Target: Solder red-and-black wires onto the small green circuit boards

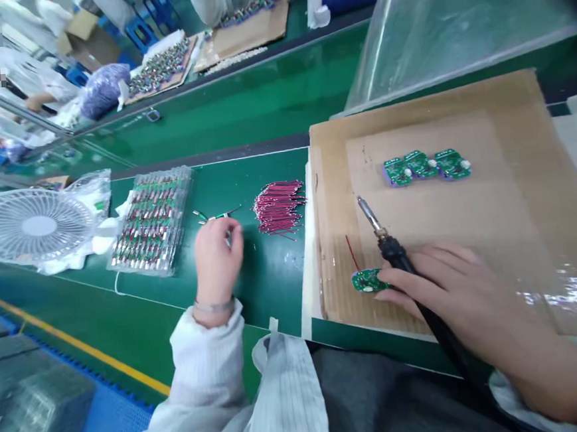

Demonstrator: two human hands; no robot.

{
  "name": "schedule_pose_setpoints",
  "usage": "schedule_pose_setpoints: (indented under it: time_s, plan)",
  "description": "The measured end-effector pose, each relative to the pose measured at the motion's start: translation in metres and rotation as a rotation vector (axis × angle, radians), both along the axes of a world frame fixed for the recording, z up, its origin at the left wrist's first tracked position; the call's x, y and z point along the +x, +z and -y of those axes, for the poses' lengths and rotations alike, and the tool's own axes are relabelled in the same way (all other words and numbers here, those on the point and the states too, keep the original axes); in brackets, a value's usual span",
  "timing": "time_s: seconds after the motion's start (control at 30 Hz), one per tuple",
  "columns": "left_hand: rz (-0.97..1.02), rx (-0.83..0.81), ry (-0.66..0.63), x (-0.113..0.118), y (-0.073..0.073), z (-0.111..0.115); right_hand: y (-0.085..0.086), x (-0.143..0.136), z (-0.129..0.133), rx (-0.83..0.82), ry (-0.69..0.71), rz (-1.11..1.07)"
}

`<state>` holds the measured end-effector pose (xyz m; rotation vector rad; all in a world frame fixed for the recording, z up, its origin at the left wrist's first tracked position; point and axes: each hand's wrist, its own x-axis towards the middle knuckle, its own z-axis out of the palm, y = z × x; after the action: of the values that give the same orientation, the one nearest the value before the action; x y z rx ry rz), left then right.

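Observation:
My left hand (pixel 217 255) is at the small parts with green wires (pixel 221 214) on the green table, thumb and fingers pinched together; what lies between the fingertips is too small to make out. My right hand (pixel 439 291) rests over the cardboard, with a black-handled soldering iron (pixel 394 251) under its fingers, tip pointing up and left. Its thumb and forefinger also hold a small green circuit board (pixel 366 280), from which a red wire (pixel 352 252) sticks up. Three joined green boards (pixel 420 167) lie farther back on the cardboard (pixel 489 220). Between my hands is a pile of red wires (pixel 280 207).
A clear tray (pixel 149 223) of wired metal parts stands left of my left hand, beside a white fan (pixel 37 226). Clear plastic sheeting (pixel 444 31) hangs behind the cardboard. Across the line, people in white work near boards heaped with parts (pixel 161 66).

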<state>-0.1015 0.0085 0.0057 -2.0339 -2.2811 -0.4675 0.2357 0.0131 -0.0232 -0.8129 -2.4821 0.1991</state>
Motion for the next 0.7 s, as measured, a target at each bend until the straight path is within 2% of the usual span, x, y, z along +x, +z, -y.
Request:
schedule_pose_setpoints:
  time_s: [0.07,0.17,0.3,0.43,0.5,0.57,0.63,0.67,0.7]
  plan:
    - [-0.123,-0.063,0.050,-0.031,-0.002,-0.010,-0.001,0.000,0.000,-0.013,0.003,-0.020]
    - [-0.155,-0.143,-0.072,-0.057,-0.003,-0.024,-0.003,0.001,0.000,-0.015,-0.004,-0.007]
    - [-0.182,-0.240,-0.337,-0.072,-0.005,-0.042,0.002,0.000,0.001,-0.022,-0.014,0.049]
    - [-0.157,-0.251,-0.421,-0.079,-0.004,-0.052,0.008,-0.005,0.001,-0.003,-0.031,0.102]
    - [-0.154,-0.234,-0.420,-0.073,0.004,-0.050,0.010,-0.005,0.000,-0.017,-0.044,0.072]
    - [-0.082,-0.166,-0.353,-0.056,0.018,-0.040,0.012,-0.004,0.000,-0.041,-0.075,-0.022]
    - [0.107,-0.073,-0.252,-0.027,0.031,-0.025,0.013,0.000,0.002,-0.063,-0.134,-0.150]
    - [0.260,-0.055,-0.232,-0.008,0.036,-0.018,0.014,0.001,0.003,-0.078,-0.174,-0.204]
    - [0.420,-0.067,-0.264,0.012,0.039,-0.011,0.014,0.003,0.004,-0.094,-0.215,-0.247]
